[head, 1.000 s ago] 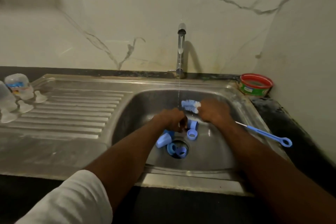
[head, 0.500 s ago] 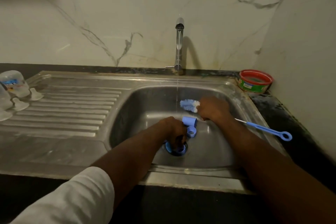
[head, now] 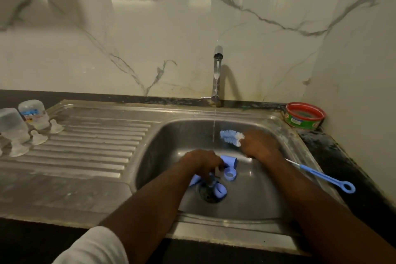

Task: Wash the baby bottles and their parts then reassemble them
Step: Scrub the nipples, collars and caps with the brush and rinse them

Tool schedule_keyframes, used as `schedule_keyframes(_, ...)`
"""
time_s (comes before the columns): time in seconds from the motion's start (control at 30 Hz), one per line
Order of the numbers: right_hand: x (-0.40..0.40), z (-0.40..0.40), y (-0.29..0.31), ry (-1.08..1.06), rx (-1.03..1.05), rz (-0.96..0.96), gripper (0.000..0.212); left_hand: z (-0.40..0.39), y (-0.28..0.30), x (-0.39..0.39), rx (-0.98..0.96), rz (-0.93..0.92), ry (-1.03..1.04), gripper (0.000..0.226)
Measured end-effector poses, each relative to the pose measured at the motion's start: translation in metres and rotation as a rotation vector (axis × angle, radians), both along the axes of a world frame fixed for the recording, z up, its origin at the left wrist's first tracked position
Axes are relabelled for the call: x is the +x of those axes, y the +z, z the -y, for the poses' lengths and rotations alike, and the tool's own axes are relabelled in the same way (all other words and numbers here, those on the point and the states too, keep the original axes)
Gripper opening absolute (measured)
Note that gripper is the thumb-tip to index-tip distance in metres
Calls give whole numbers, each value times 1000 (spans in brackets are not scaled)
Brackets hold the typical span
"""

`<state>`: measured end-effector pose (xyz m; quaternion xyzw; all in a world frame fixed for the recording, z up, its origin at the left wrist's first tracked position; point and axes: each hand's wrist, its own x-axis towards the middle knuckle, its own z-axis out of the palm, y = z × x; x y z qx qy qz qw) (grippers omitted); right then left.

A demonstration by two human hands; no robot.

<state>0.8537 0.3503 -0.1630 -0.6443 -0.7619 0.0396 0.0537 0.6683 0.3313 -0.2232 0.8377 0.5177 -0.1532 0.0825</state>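
Fingers of the left hand (head: 202, 162) curl downward over the drain (head: 211, 194), at 6 o'clock in the basin, and appear to touch or pinch a small part there; the fingertips are blurred and partly hidden, so what they hold cannot be told. Fingers of the right hand (head: 260, 143) are wrapped round the bottle brush (head: 231, 136), whose blue-and-white bristle head projects toward 9 o'clock beside the thin stream from the tap (head: 217, 75); its blue looped handle (head: 325, 178) lies out over the sink rim (head: 300, 148) toward 4 o'clock.

Blue bottle parts cluster round the drain: a ring (head: 230, 173) just at its 1 o'clock, a cap (head: 230, 161) beyond it, and further pieces (head: 220, 192) touching the drain's edge. Two clear bottles (head: 32, 113) stand inverted on the drainboard (head: 90, 143) at 9 o'clock, with teats (head: 38, 137) beside them. A red-rimmed tub (head: 305, 115) sits at 2 o'clock.

Probable hazards: wet, soapy plastic may slip from the left fingers; small parts may lodge against the open drain; the brush's long handle may catch on the rim; dim light may hide residue.
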Motion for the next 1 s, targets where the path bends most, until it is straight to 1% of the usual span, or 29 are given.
schedule_keyframes(0.03, 2, 1, 1, -38, 38, -9, 30, -5, 2, -9, 42, 57, 70, 55)
schedule_keyframes(0.1, 6, 3, 2, -82, 97, -27, 30, -13, 7, -23, 173, 193, 199, 44)
schedule_keyframes(0.17, 6, 5, 4, -84, 116, -24, 30, -19, 9, -27, 326, 442, 309, 34)
schedule_keyframes(0.23, 5, 7, 5, -81, 134, -34, 28, -30, 9, -23, 422, 684, 380, 29)
schedule_keyframes(0.33, 4, 10, 9, -68, 163, -37, 28, -45, 17, -9, 423, 1082, 465, 27)
schedule_keyframes(0.43, 5, 13, 13, -55, 186, -49, 30, -48, 26, 9, 377, 1509, 638, 33)
schedule_keyframes(0.47, 6, 14, 14, -53, 191, -47, 29, -48, 26, 14, 346, 1618, 677, 34)
schedule_keyframes(0.5, 7, 15, 14, -50, 197, -53, 28, -50, 26, 15, 323, 1689, 715, 31)
schedule_keyframes(0.57, 5, 16, 14, -37, 220, -81, 25, -53, 29, 14, 296, 1793, 823, 15)
schedule_keyframes(0.6, 3, 16, 15, -29, 245, -103, 24, -54, 32, 11, 252, 1865, 898, 6)
schedule_keyframes(0.63, 1, 18, 16, -22, 274, -131, 23, -54, 37, 9, 175, 1959, 976, 2)
schedule_keyframes(0.7, -4, 21, 21, -6, 339, -176, 25, -51, 46, 5, 2, 2157, 1079, 12)
schedule_keyframes(0.77, -12, 26, 27, 15, 352, -216, 29, -47, 50, 2, -68, 2252, 1066, 14)
schedule_keyframes(0.83, -22, 33, 30, 48, 324, -223, 35, -41, 52, 2, -61, 2292, 1000, 15)
schedule_keyframes(0.9, -31, 36, 29, 84, 313, -201, 34, -34, 52, 5, -65, 2309, 975, 18)
schedule_keyframes(1.0, -39, 31, 33, 77, 331, -182, 33, -26, 54, 17, -193, 2315, 894, 22)
